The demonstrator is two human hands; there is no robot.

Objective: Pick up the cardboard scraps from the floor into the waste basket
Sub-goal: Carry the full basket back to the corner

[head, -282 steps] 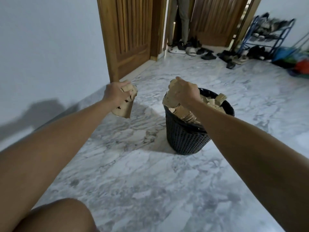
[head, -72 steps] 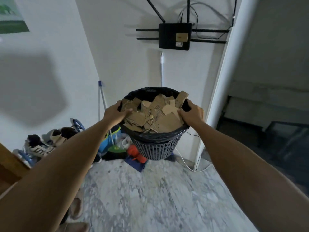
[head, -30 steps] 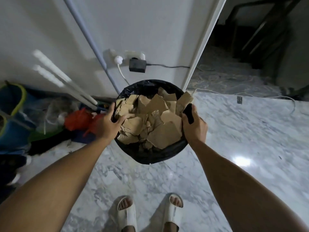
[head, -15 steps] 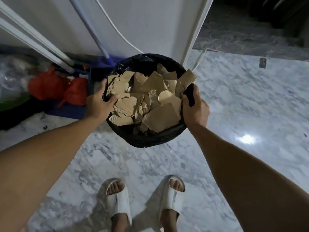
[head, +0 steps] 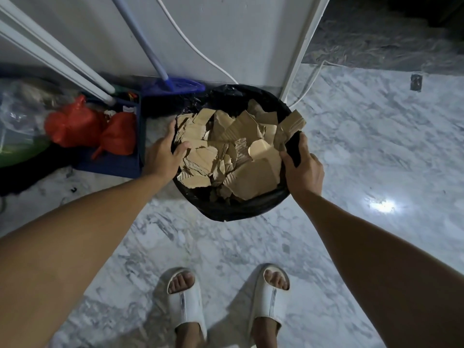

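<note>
Both hands' grip still clamped on waste basket [head: 241, 207] rim, left hand [head: 162, 156], right hand [head: 302, 169], basket lower, cardboard scraps [head: 231, 151] inside

no readable text, no labels, no brand names, no numbers anywhere in view

Your white slides [head: 227, 300] stand on grey-veined marble floor [head: 376, 151]. Far left of them, two red plastic bags [head: 93, 126] sit in a blue tray [head: 110, 162]; a blue mop head [head: 175, 86] rests behind that tray against the wall.
</note>
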